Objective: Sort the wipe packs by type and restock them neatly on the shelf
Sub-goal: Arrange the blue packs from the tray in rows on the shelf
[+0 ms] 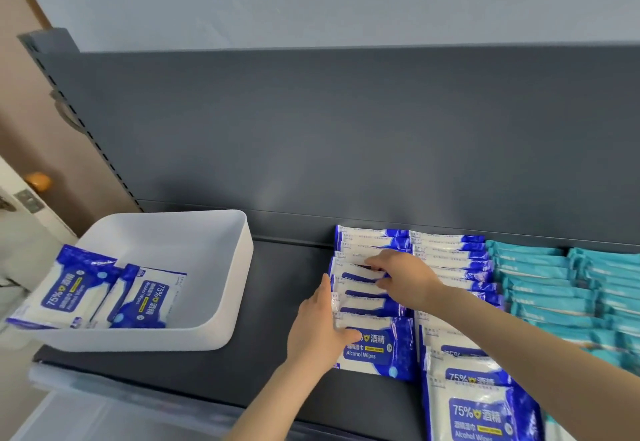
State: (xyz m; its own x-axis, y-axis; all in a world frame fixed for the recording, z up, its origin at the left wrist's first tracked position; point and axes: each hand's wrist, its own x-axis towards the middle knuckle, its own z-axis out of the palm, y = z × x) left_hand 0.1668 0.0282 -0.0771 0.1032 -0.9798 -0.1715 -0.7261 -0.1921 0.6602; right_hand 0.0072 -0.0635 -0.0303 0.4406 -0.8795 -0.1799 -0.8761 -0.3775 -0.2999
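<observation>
Blue packs [367, 302] are being squared in a shelf [277, 388] row, braced by the flat left hand [318, 326], one being pinched by the right hand [405, 274]. Likely next: two are waiting in the bin [232, 295], far left.

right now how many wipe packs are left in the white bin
2. The first pack leans over the left rim of the white bin; the second pack lies inside, right of it. Others may hide beneath.

The blue-and-white pack [481, 416] at the lower right of the frame read "75% 酒精" and "Alcohol Wipes", while the front pack [384, 347] at lower centre showed "酒精" and "Alcohol Wipes". At the white tray [239, 267] on the left, the outer pack [65, 291] and the inner pack [149, 297] bore "75% 酒精" and "Alcohol Wipes", turned sideways.
</observation>
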